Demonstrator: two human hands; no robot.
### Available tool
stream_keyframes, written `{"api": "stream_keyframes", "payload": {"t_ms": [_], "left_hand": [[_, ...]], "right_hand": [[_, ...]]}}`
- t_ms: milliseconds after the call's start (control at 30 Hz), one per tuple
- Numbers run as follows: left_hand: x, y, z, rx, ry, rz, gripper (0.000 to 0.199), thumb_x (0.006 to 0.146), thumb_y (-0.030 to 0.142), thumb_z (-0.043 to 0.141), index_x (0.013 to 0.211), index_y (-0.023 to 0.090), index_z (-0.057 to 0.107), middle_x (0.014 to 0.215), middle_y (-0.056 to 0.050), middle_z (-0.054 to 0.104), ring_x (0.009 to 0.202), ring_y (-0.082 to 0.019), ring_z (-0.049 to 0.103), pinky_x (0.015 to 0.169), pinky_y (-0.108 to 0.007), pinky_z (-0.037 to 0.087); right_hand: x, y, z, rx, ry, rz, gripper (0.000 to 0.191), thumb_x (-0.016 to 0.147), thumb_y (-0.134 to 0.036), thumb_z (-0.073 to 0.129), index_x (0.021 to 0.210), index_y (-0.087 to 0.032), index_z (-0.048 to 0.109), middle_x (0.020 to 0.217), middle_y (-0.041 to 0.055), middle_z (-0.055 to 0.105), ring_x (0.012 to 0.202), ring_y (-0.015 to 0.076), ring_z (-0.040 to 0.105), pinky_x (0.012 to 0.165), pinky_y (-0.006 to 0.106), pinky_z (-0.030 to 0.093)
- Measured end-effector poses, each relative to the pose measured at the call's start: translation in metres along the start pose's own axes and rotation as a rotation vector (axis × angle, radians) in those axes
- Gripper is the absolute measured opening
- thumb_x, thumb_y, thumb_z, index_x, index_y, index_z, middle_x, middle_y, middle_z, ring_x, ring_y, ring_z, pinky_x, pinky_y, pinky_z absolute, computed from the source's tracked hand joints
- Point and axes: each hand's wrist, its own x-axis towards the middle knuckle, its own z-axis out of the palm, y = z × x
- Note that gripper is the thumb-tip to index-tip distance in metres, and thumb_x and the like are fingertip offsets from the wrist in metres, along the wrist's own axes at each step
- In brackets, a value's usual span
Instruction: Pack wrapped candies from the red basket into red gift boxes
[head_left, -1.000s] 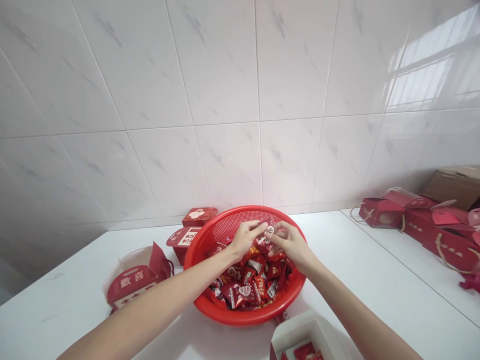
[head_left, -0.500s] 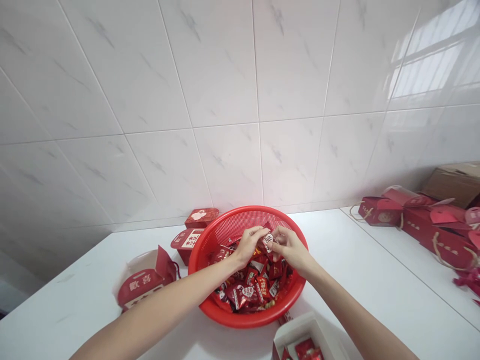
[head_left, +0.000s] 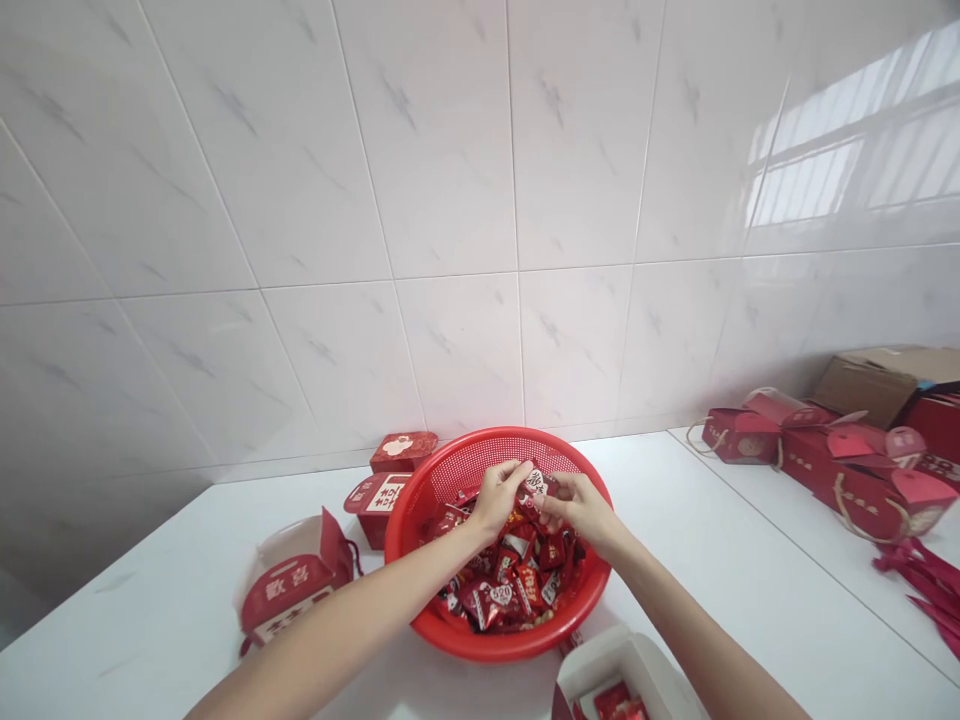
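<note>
Over the red plastic basket [head_left: 501, 648], my left hand [head_left: 501, 500] and my right hand [head_left: 576, 508] are close together. Between their pinched fingertips is a red candy packet [head_left: 538, 483] with a white label and dark characters, gripped from both sides. Many wrapped candies [head_left: 495, 600] in red and other colours lie in the basket below, one marked 520. The undersides of my fingers are partly hidden.
Left of the basket stand an open red box [head_left: 289, 590] and two smaller red boxes [head_left: 377, 500]. An open white-lined box [head_left: 630, 655] with candies is at the front. Red gift boxes [head_left: 832, 465], a cardboard box [head_left: 870, 385] and magenta ribbons [head_left: 922, 580] lie right.
The view has shifted slightly, bringing more of the ribbons and cardboard box into sight. The packet's label has turned more toward the camera between my hands.
</note>
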Motion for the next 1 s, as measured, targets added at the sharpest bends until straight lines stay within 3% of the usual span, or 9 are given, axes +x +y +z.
{"api": "stream_keyframes", "payload": {"t_ms": [333,567,867,1000], "left_hand": [[-0.002,-0.006,0.005,-0.050,0.028,-0.038,0.050,0.064,0.062,0.074,0.057,0.018,0.052,0.056,0.003,0.050,0.057,-0.012,0.043,0.057,-0.026,0.034],[0.001,-0.013,0.005,-0.107,0.150,-0.046,0.045,0.064,0.059,0.073,0.060,0.017,0.055,0.059,0.004,0.051,0.059,-0.011,0.043,0.057,-0.025,0.034],[0.005,-0.016,0.005,-0.102,0.120,-0.021,0.037,0.064,0.046,0.071,0.055,0.019,0.048,0.056,0.005,0.047,0.058,-0.011,0.042,0.058,-0.025,0.035],[0.006,-0.011,0.002,-0.080,0.084,0.002,0.028,0.069,0.043,0.066,0.062,0.019,0.055,0.063,0.003,0.054,0.064,-0.013,0.050,0.064,-0.026,0.042]], "right_hand": [[0.000,0.002,0.001,-0.098,0.053,-0.044,0.029,0.066,-0.039,0.082,0.063,-0.021,0.058,0.053,-0.0024,0.060,0.046,0.0132,0.054,0.048,0.027,0.044],[-0.001,0.002,0.002,-0.083,0.112,-0.054,0.037,0.067,-0.051,0.080,0.064,-0.022,0.056,0.054,-0.0017,0.062,0.048,0.0155,0.057,0.051,0.030,0.047],[-0.006,0.006,-0.002,-0.121,0.256,-0.174,0.033,0.072,-0.049,0.070,0.065,-0.023,0.050,0.057,-0.0021,0.061,0.055,0.0161,0.057,0.058,0.030,0.045],[-0.004,0.007,-0.003,-0.165,0.198,-0.201,0.032,0.073,-0.047,0.068,0.064,-0.023,0.048,0.056,-0.0030,0.059,0.054,0.0153,0.055,0.057,0.029,0.043]]}}
